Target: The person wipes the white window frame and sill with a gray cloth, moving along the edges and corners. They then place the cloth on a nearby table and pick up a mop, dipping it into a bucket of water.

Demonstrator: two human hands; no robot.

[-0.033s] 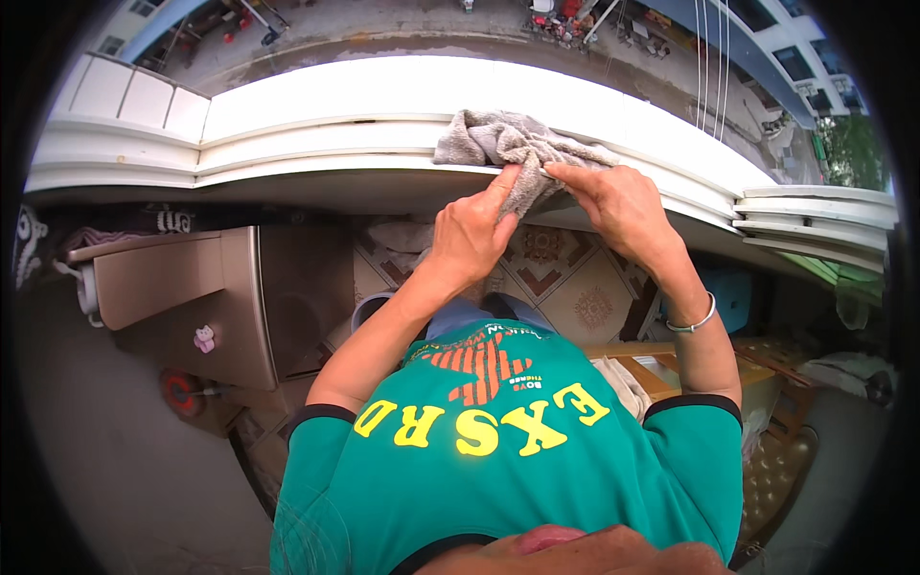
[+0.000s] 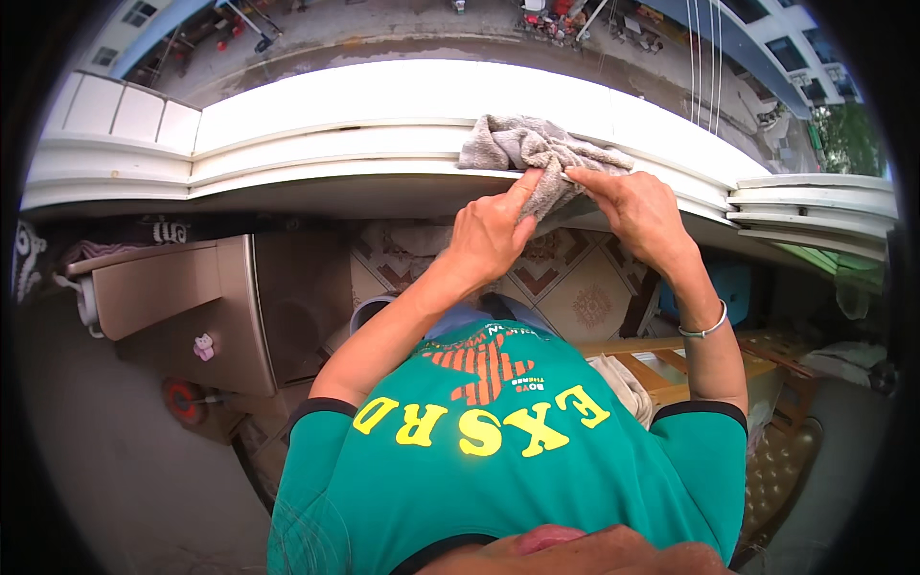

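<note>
A grey-beige cleaning cloth (image 2: 498, 144) lies bunched over the white window track (image 2: 383, 144), with one end hanging down on my side. My left hand (image 2: 484, 235) grips the hanging part, its index finger pressed against the folds and its thumb lower down. From the right, my right hand (image 2: 642, 216) presses the cloth with an outstretched index finger while its other fingers curl in. The two fingertips are close together at the track's inner edge. Cloth and knuckles hide what lies under the fingertips.
Beyond the white ledge (image 2: 422, 91) a street lies far below. A brown cabinet (image 2: 192, 316) stands on the left, with a dark-topped unit beside it. Patterned tiles (image 2: 565, 278) cover the floor. On the right are a blue container (image 2: 724, 287) and a wooden frame (image 2: 661, 374).
Both hands and the cloth have shifted slightly to the right along the track. The grip looks the same.
</note>
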